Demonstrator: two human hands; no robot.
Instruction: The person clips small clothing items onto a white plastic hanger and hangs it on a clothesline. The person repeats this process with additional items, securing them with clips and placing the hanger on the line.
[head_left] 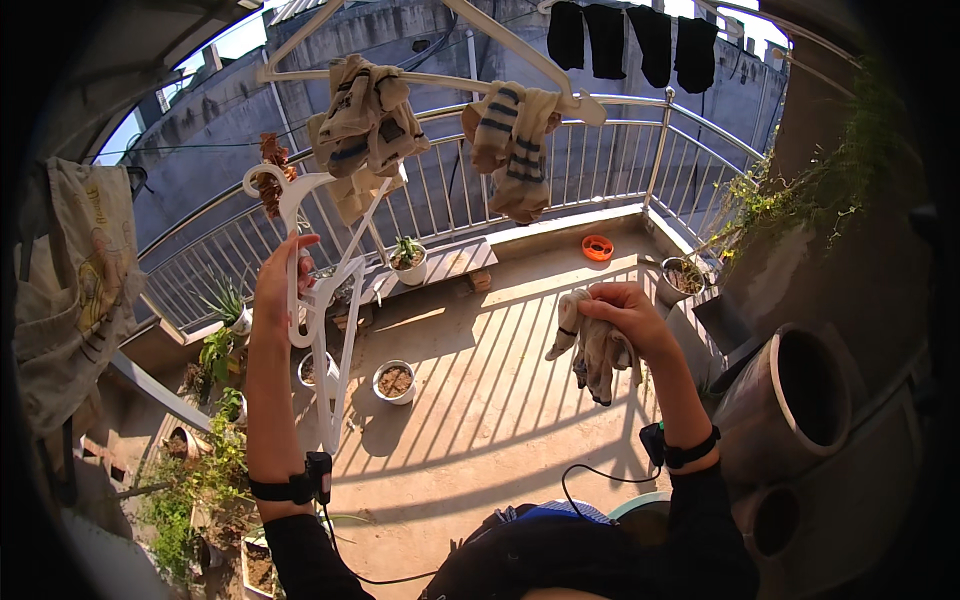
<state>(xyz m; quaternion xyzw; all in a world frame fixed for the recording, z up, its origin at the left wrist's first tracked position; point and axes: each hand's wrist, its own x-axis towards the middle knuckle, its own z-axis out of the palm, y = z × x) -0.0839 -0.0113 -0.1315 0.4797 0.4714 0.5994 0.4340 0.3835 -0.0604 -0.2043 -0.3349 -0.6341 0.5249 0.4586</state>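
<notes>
My left hand (276, 285) is closed around white plastic hangers (322, 370), which hang upright with one hook above the fingers. At the right, my right hand (632, 315) pinches a bunched pair of pale socks (598, 362) with dark markings; the socks dangle below the fingers. Above and between my hands, another white hanger (515, 45) hangs on its side with socks over its bar. On its left is a bundle of beige socks (368, 118); striped blue-and-cream socks (518, 150) drape on its right. Neither hand touches that hanger.
Several black socks (653, 47) hang at the upper right, and a beige printed cloth (90, 270) at the far left. A metal railing (655, 150) curves behind. Potted plants (408, 262), a soil-filled pot (394, 383), an orange ring-shaped dish (597, 248) and a big urn (780, 400) stand around.
</notes>
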